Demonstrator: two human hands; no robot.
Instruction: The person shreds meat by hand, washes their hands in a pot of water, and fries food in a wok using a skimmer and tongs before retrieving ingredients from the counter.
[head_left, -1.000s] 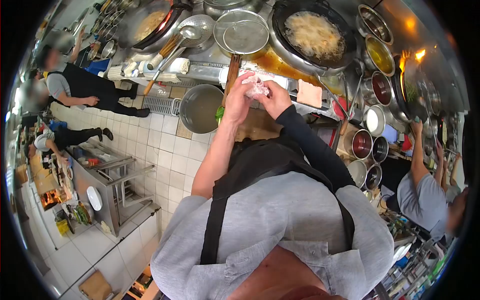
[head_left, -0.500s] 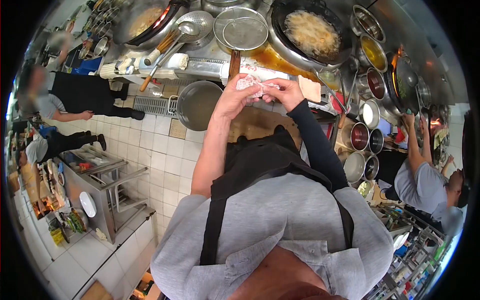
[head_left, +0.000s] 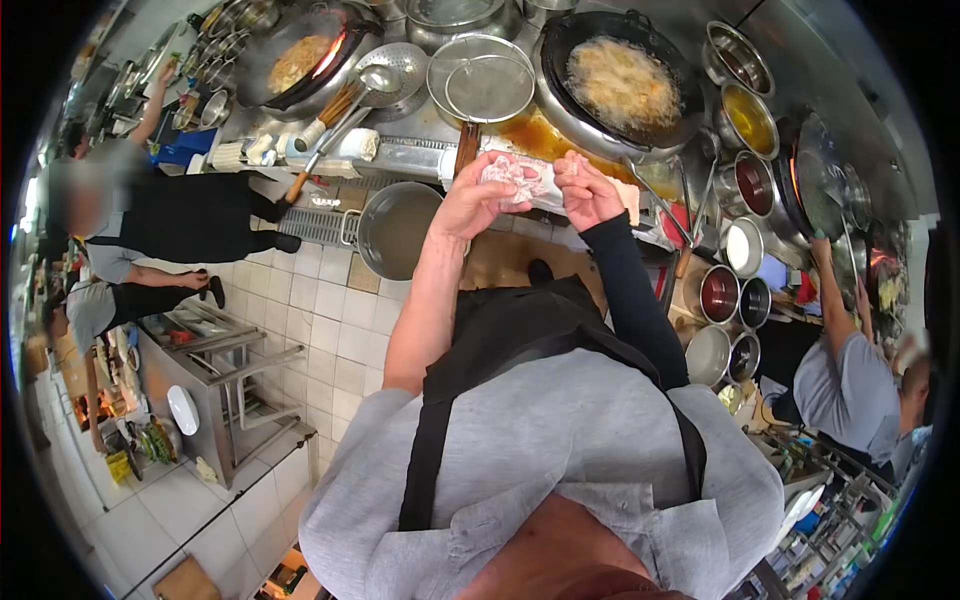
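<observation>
My left hand (head_left: 465, 203) is closed around a crumpled, pink-and-white lump (head_left: 512, 180) that looks soft, like floured raw meat; I cannot be sure. Just right of it, my right hand (head_left: 592, 193) has its fingertips pinched on a small pale pink piece (head_left: 571, 166), apparently of the same stuff. The hands are slightly apart. Both are raised at the stove's front edge. Beyond them a black wok (head_left: 665, 105) holds foaming oil with pale golden food (head_left: 622, 85) in it. A wire strainer (head_left: 480, 80) with a wooden handle lies ahead of my left hand.
A second wok (head_left: 270, 75) with food and flame stands far left, near a ladle (head_left: 378, 78). A large pot (head_left: 400, 225) sits low on the left. Several bowls, including one of yellow liquid (head_left: 750, 118), line the right. Co-workers stand left (head_left: 180, 215) and right (head_left: 850, 385).
My hands have moved apart; earlier both held the pink lump together. The right hand now has a small piece at its fingertips. The co-worker at left has raised an arm.
</observation>
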